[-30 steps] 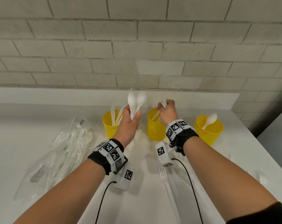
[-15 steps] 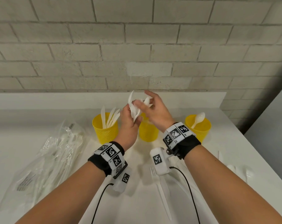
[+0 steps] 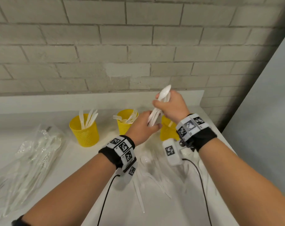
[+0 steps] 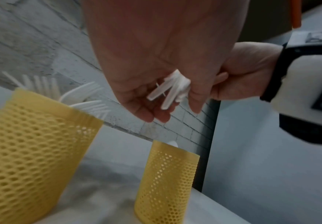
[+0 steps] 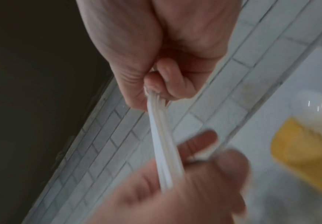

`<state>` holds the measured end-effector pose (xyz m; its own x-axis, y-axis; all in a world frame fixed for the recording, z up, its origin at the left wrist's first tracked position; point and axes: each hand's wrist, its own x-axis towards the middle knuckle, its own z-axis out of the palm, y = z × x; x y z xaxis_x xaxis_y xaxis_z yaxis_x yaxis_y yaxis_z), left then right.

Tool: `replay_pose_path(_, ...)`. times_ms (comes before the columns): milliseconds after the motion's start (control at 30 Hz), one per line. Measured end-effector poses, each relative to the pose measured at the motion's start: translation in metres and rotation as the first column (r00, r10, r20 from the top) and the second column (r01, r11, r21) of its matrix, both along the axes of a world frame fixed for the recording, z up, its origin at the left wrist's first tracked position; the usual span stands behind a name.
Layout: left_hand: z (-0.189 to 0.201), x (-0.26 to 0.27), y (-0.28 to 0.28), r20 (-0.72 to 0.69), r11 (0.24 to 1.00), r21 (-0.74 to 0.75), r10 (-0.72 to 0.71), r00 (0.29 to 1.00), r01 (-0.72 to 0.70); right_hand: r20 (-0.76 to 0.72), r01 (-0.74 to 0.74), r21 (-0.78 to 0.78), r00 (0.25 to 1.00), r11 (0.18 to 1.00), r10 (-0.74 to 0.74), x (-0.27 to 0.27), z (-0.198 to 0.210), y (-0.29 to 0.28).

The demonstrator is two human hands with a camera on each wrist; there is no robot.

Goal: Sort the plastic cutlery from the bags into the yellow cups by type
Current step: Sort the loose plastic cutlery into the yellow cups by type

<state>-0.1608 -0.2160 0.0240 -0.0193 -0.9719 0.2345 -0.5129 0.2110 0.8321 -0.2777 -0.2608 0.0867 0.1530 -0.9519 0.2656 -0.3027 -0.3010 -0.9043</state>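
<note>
A bundle of white plastic spoons [image 3: 165, 93] stands bowls up above the right yellow cup [image 3: 167, 132], which holds one spoon. My right hand [image 3: 163, 104] grips the bundle around its middle; the right wrist view shows the handles [image 5: 160, 136] running down from its fingers. My left hand [image 3: 150, 122] curls loosely round the lower handle ends [image 4: 167, 91], just left of that cup. The left yellow cup [image 3: 83, 132] holds knives. Forks stand in the middle yellow cup [image 3: 124, 126].
Clear bags of cutlery [image 3: 32, 162] lie at the table's left. Loose white cutlery [image 3: 148, 175] is scattered on the white table [image 3: 89, 168] between my forearms. A brick wall backs the cups, and the table's right edge [image 3: 226, 144] runs close to the right cup.
The left hand first held the spoons alone by the left cup. The right hand left the middle cup, took hold of them, and both hands moved right over the right cup.
</note>
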Motion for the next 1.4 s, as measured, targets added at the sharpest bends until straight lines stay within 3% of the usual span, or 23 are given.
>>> replay_pose_path(200, -0.016, -0.027, -0.022, 0.38, 0.988, 0.146, -0.014, 0.925, -0.045, 0.007, 0.242, -0.097, 0.97, 0.965, -0.243, -0.064, 0.015, -0.034)
replay_pose_path(333, -0.034, -0.041, -0.028, 0.394, 0.992, 0.063, 0.072, 0.916, -0.106, 0.003, 0.327, -0.083, 0.945, 0.941, -0.328, -0.07, -0.02, -0.046)
replay_pose_path(467, -0.042, -0.046, -0.034, 0.339, 0.987, -0.024, 0.158, 0.928, -0.159, -0.076, 0.289, 0.081, 0.956, 0.954, -0.283, -0.065, -0.062, -0.046)
replay_pose_path(600, -0.04, -0.046, -0.039, 0.342, 0.98, -0.022, 0.195, 0.919, -0.2, -0.076, 0.221, 0.171, 0.975, 0.96, -0.21, -0.069, -0.076, -0.041)
replay_pose_path(833, -0.029, -0.035, -0.011, 0.418, 0.98, -0.068, 0.197, 0.887, -0.185, -0.018, 0.26, 0.006, 0.965, 0.966, -0.26, -0.079, -0.068, -0.005)
replay_pose_path(933, -0.023, -0.023, 0.024, 0.503, 0.966, 0.028, 0.21, 0.838, -0.259, -0.213, 0.097, 0.128, 0.975, 0.987, -0.068, -0.077, -0.082, 0.021)
replay_pose_path(1000, -0.019, -0.013, 0.046, 0.595, 0.899, 0.256, 0.142, 0.791, -0.355, -0.416, -0.014, 0.256, 0.901, 0.967, 0.123, -0.075, -0.095, 0.035)
replay_pose_path(1100, -0.03, 0.007, 0.071, 0.683, 0.736, 0.503, -0.019, 0.73, -0.452, -0.623, -0.052, 0.406, 0.714, 0.913, 0.318, -0.072, -0.109, 0.051)
replay_pose_path(1167, -0.044, 0.018, 0.084, 0.656, 0.656, 0.576, -0.016, 0.754, -0.487, -0.685, -0.031, 0.459, 0.623, 0.888, 0.376, -0.068, -0.117, 0.06)
replay_pose_path(1267, -0.057, 0.02, 0.097, 0.589, 0.595, 0.617, 0.083, 0.803, -0.515, -0.759, -0.023, 0.444, 0.523, 0.896, 0.389, -0.059, -0.124, 0.074)
replay_pose_path(1400, -0.066, 0.015, 0.1, 0.479, 0.594, 0.64, 0.189, 0.857, -0.488, -0.754, -0.042, 0.47, 0.499, 0.882, 0.426, -0.043, -0.123, 0.08)
